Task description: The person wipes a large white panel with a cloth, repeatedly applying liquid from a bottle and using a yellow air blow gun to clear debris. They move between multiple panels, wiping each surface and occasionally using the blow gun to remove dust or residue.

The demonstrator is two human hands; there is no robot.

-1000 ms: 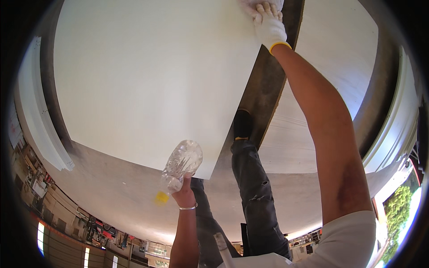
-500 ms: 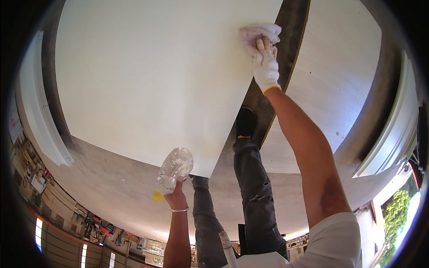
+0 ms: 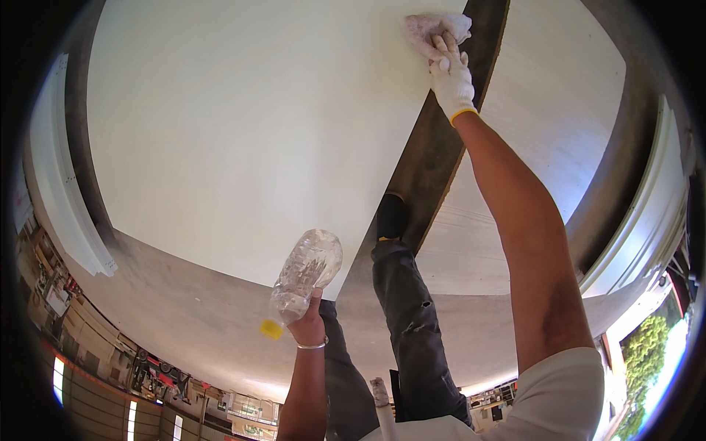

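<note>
A large flat white panel (image 3: 220,132) lies before me. On its far right edge my right hand (image 3: 451,77), in a white knit glove with a yellow-edged cuff, presses down a crumpled white and pinkish cloth (image 3: 425,31). My bare left hand (image 3: 307,323), a bracelet at the wrist, is closed round a clear plastic bottle (image 3: 312,257) with a yellow cap (image 3: 271,328). The bottle is tilted, cap toward me, and held over the panel's near edge. Whether liquid is inside, I cannot tell.
A second white panel (image 3: 559,95) lies to the right, past a dark strip of floor (image 3: 419,165) where my foot (image 3: 391,215) stands. Long white profiled pieces lie at the far left (image 3: 73,184) and far right (image 3: 640,213). Shelving and machinery line the workshop behind.
My right hand and the cloth have slid farther away and slightly right along the panel's edge. The left hand with the bottle has shifted to the right.
</note>
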